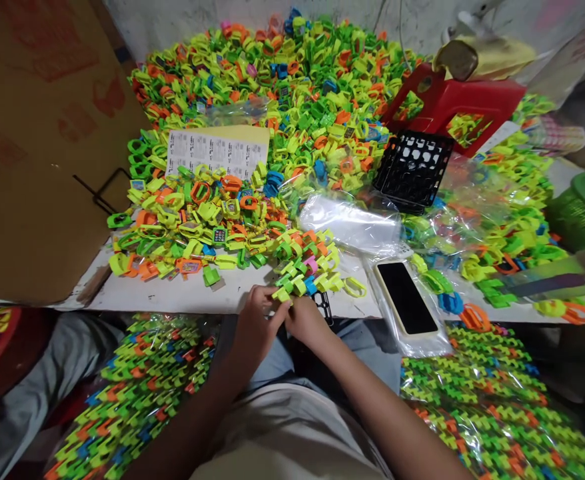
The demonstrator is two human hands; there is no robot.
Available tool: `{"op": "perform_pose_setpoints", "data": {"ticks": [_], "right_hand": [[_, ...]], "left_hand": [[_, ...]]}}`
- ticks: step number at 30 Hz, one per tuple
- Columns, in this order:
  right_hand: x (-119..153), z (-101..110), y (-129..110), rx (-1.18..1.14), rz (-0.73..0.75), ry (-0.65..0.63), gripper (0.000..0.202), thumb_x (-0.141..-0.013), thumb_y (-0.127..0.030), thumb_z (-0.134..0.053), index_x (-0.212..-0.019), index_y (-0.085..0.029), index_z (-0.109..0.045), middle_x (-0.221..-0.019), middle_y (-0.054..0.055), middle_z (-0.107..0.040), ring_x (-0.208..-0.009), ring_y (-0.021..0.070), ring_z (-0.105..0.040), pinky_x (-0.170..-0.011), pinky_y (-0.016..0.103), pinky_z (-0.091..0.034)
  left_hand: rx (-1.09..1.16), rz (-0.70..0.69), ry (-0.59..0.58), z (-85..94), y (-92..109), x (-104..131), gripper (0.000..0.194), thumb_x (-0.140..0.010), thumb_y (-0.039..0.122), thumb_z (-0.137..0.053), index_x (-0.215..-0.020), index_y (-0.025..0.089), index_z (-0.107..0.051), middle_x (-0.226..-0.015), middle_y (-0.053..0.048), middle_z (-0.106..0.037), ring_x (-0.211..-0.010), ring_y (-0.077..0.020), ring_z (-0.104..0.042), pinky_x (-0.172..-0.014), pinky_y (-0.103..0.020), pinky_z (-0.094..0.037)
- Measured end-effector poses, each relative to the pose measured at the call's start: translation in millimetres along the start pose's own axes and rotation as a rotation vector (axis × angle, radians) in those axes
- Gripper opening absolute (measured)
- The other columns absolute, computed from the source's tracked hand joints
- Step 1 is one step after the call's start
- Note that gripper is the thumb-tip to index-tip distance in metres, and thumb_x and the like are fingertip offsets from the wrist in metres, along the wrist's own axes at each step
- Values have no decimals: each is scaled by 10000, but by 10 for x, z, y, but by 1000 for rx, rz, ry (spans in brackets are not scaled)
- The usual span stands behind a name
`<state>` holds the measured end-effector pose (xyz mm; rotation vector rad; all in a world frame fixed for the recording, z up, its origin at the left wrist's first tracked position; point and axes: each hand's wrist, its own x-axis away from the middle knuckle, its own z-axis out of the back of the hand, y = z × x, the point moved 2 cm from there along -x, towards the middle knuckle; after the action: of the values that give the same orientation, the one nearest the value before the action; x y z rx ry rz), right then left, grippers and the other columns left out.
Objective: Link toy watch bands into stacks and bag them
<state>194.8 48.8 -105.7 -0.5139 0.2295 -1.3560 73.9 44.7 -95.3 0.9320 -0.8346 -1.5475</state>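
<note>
Apparently you're loading the black plastic rack (328,309), your left hand (258,319) pinching 1 yellow-green toy watch (281,295) at the rack's near-left corner, what your right hand (303,320) grips beside it I can't tell, and the next move likely calls for steadying the rack.

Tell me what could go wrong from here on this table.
The phone lies on clear plastic jutting past the front edge of the table, so a bumping arm might slide it off.

The cluster of colourful pieces by the left hand and right hand sits near that same edge; a slip could perhaps drop some.
</note>
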Motion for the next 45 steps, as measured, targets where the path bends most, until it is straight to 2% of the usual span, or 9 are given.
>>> {"op": "perform_pose_setpoints", "data": {"ticks": [4, 8, 12, 18, 22, 26, 32, 40, 45], "right_hand": [[29, -28, 23, -46, -26, 60, 229, -861, -111, -450, -946, -123, -663, -896, 132, -721, -805, 217, -673, -639, 250, -413], [44, -42, 31, -136, -18, 121, 174, -869, -181, -524, -957, -134, -667, -932, 126, -716, -857, 229, -667, -705, 268, -447], [141, -35, 90, -355, -2, 202, 229, -842, -202, -576, -1055, -136, -628, -863, 88, -706, -795, 206, -659, -709, 281, -481], [492, 75, 166, -464, 72, 336, 217, -882, -232, -495, -1064, -170, -598, -903, 72, -684, -786, 179, -645, -728, 297, -499], [674, 181, 109, -542, 72, 336, 192, -904, -279, -469, -864, -188, -633, -801, 46, -668, -713, 153, -613, -664, 264, -477], [712, 177, -76, -884, -1, 292, 314, -862, -432, -535, -1030, -186, -635, -724, 3, -593, -578, 104, -501, -551, 227, -427], [744, 9, -178, -1439, -117, 109, 512, -748, -591, -631, -1056, -182, -629, -631, -34, -511, -483, 68, -387, -457, 204, -337], [525, 22, 377, -1062, -272, 525, 271, -718, -433, -691, -800, -181, -637, -737, 20, -668, -678, 164, -614, -650, 296, -518], [342, -52, 411, -854, -135, 413, 175, -745, -332, -666, -830, -181, -692, -852, 60, -729, -783, 197, -680, -771, 334, -538]], "left_hand": [[46, 10, -37, -19, -18, -47, 269, -773, 338, -635, -973, 195, -523, -1007, -59, -596, -906, -189, -621, -822, -379, -515], [142, 53, -86, 226, -173, -236, 256, -806, 382, -578, -971, 192, -531, -964, -61, -632, -847, -177, -640, -774, -342, -522], [-244, -108, 89, 529, -203, -684, 306, -874, 418, -485, -1045, 184, -587, -1067, -104, -627, -1008, -225, -595, -881, -385, -465], [-508, -183, -12, 461, -207, -1107, 223, -856, 344, -544, -914, 208, -710, -961, -83, -718, -941, -253, -634, -868, -389, -448], [-446, -145, 126, 687, -122, -873, 276, -881, 349, -496, -947, 185, -708, -986, -85, -715, -924, -228, -642, -833, -358, -480], [-267, -184, 439, 898, 130, -260, 221, -843, 360, -575, -929, 195, -695, -923, -44, -710, -883, -194, -640, -824, -344, -500], [-141, -445, -124, 418, 302, 448, 107, -852, 248, -585, -907, 276, -673, -876, 2, -709, -793, -143, -659, -692, -268, -541], [-305, -413, 19, 329, 261, 133, 222, -856, 318, -586, -1066, 247, -580, -1066, -47, -622, -1038, -200, -570, -936, -372, -450], [-353, -514, -46, 192, 226, -44, 348, -879, 276, -548, -1219, 236, -484, -1203, -85, -515, -1159, -213, -482, -995, -386, -387]]}}
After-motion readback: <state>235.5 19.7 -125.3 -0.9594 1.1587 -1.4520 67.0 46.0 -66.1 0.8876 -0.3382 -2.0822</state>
